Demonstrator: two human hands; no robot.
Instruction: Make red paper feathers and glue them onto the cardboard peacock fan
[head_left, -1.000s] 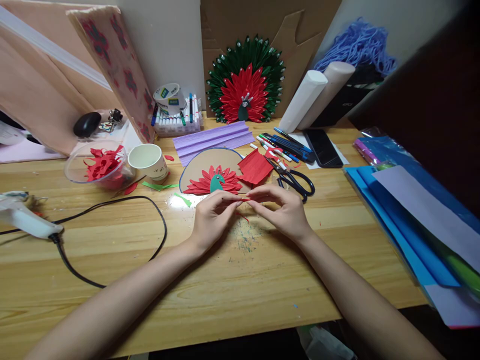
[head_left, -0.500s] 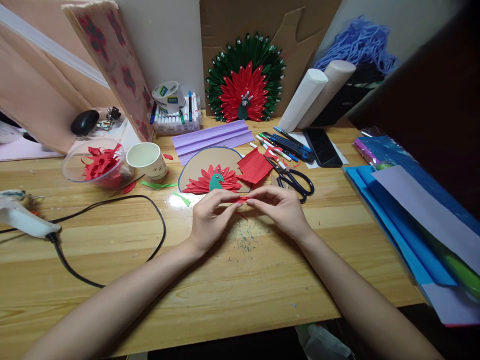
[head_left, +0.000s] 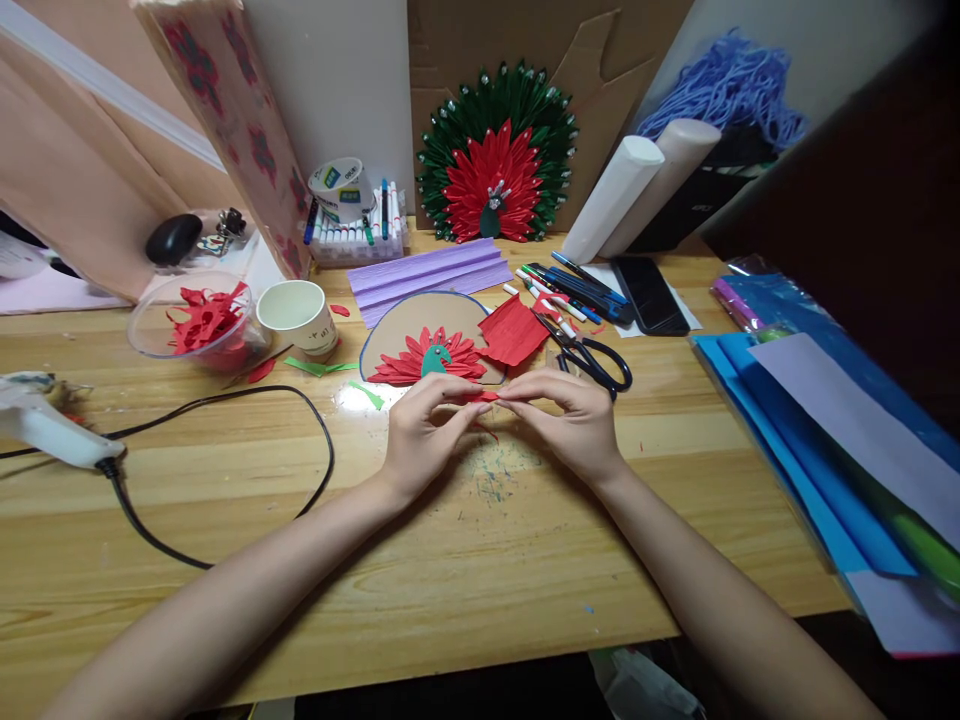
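Observation:
Both my hands meet over the middle of the wooden desk (head_left: 465,560). My left hand (head_left: 424,435) and my right hand (head_left: 566,420) pinch a small red paper strip (head_left: 487,397) between their fingertips. Just beyond them lies a half-round cardboard piece (head_left: 427,320) bearing red paper petals (head_left: 409,362) and a green bird shape (head_left: 434,359). A red crepe paper piece (head_left: 514,330) rests at its right edge, and black scissors (head_left: 592,355) lie beside my right hand.
A glue gun (head_left: 41,430) with a black cord (head_left: 225,400) lies at left. A bowl of red scraps (head_left: 199,325), a paper cup (head_left: 296,318), purple crepe paper (head_left: 427,275), pens (head_left: 570,290), a phone (head_left: 649,295), a finished peacock fan (head_left: 495,160) and blue paper sheets (head_left: 825,450) surround the work area.
My fingertips have shifted slightly on the red strip; the hands stay in the same place. The view has moved a little.

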